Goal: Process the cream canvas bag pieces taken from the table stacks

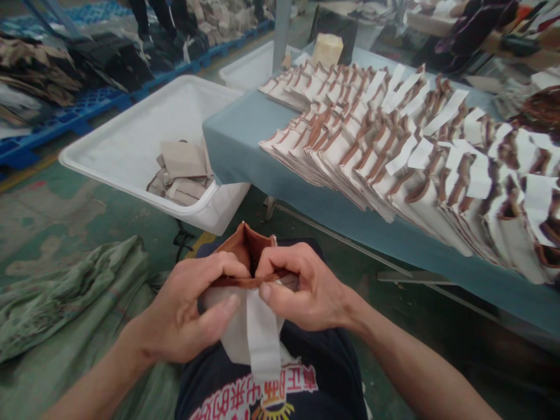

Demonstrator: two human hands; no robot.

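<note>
My left hand point(186, 309) and my right hand point(301, 289) both pinch the brown-trimmed mouth of a small cream fabric pouch point(245, 256) held over my lap. The pouch's brown lining stands open between my thumbs. A white paper strip point(263, 338) hangs from under my thumbs down over my dark shirt. On the blue-green table point(245, 151) to the right lie overlapping rows of the same cream and brown pouches point(394, 151), many with white strips sticking out.
A large white plastic tub point(131, 140) stands on the floor left of the table with a few flat pouches inside. A second white tub point(251, 67) sits behind it. Green sacking point(65, 291) lies on the floor at my left. Blue pallets with stacked goods line the far left.
</note>
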